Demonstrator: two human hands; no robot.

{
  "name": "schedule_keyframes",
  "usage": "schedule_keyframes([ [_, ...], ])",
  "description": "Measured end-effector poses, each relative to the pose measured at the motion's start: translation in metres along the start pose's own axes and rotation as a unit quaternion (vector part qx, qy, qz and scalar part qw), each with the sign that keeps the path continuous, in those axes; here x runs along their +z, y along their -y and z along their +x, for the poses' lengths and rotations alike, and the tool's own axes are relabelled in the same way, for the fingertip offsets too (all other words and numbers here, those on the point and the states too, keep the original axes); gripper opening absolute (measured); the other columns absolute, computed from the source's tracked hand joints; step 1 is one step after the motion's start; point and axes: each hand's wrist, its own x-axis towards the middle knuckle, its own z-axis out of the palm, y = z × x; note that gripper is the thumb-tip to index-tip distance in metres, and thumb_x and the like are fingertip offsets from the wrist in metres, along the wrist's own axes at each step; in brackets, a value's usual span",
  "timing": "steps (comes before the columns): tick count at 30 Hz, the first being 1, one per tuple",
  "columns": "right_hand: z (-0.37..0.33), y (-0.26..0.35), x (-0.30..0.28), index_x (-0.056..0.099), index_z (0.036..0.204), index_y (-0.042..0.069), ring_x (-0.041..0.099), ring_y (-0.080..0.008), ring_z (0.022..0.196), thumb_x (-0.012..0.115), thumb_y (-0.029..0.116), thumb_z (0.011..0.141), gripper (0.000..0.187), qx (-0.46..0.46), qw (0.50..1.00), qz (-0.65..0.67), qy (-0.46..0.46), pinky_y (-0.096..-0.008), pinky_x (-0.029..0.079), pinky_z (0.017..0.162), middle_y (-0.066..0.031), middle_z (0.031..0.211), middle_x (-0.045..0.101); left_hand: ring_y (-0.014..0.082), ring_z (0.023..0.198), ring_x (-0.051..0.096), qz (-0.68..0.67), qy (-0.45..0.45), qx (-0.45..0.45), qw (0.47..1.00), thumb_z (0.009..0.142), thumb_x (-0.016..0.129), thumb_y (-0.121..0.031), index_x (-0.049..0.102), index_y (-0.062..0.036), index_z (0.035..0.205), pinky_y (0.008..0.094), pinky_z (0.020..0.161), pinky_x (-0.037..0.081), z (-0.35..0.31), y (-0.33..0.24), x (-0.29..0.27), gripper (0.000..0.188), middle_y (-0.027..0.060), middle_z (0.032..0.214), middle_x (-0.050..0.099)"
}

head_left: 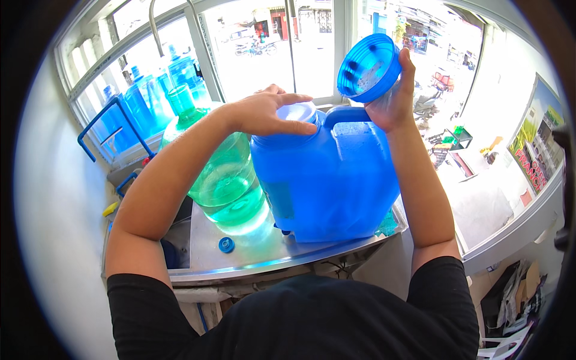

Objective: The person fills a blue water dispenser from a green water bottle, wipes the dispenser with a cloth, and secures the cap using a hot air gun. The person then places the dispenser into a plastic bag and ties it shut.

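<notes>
A large blue jug (327,186) with a moulded handle stands upright on a metal counter (207,240). My left hand (255,113) lies at the jug's wide mouth, thumb and fingers stretched apart on either side of a pale round surface (298,112); whether that is an inner lid or the opening, I cannot tell. In my right hand (396,102), raised above the handle, is a wide blue screw cap (369,69), tilted so its ridged inside shows. Left of the jug stands a clear green water bottle (231,186), with liquid at its bottom.
A small blue cap (226,245) lies near the counter's front edge. Several blue water bottles (144,99) line the left window, behind a blue metal frame (108,123). A curved metal pipe (154,27) hangs over the green bottle. Wide windows face a street.
</notes>
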Motion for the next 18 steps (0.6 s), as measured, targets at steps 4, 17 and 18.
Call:
schedule_keyframes([
  [4,-0.003,0.0,-0.004,0.045,0.137,0.009,0.054,-0.0297,0.12,0.053,0.074,0.083,0.085,-0.013,1.0,0.015,-0.001,-0.0489,0.049,0.098,-0.0136,0.129,0.055,0.0436,0.133,0.041,0.012,0.012,0.003,1.0,0.076,0.061,-0.075,0.042,-0.028,0.149,0.0497,0.108,0.038,0.0,-0.007,-0.002,0.089,0.0249,0.142,0.04],
  [17,-0.01,-0.004,0.0,0.044,0.138,0.009,0.053,-0.0304,0.121,0.05,0.076,0.083,0.087,-0.041,0.999,0.006,-0.021,-0.0487,0.048,0.099,-0.0135,0.131,0.055,0.0445,0.142,0.028,0.026,0.009,0.026,0.999,0.086,0.035,-0.08,0.035,-0.027,0.151,0.0552,0.114,0.026,-0.002,0.003,0.011,0.085,0.0276,0.151,0.032],
  [18,-0.01,-0.004,0.001,0.044,0.138,0.01,0.054,-0.0304,0.121,0.05,0.076,0.083,0.087,-0.043,0.999,0.003,-0.019,-0.0486,0.048,0.099,-0.0135,0.13,0.055,0.0444,0.142,0.028,0.016,0.002,0.031,0.999,0.087,0.032,-0.079,0.035,-0.0263,0.152,0.0545,0.115,0.024,-0.001,0.003,0.013,0.084,0.0279,0.15,0.033],
])
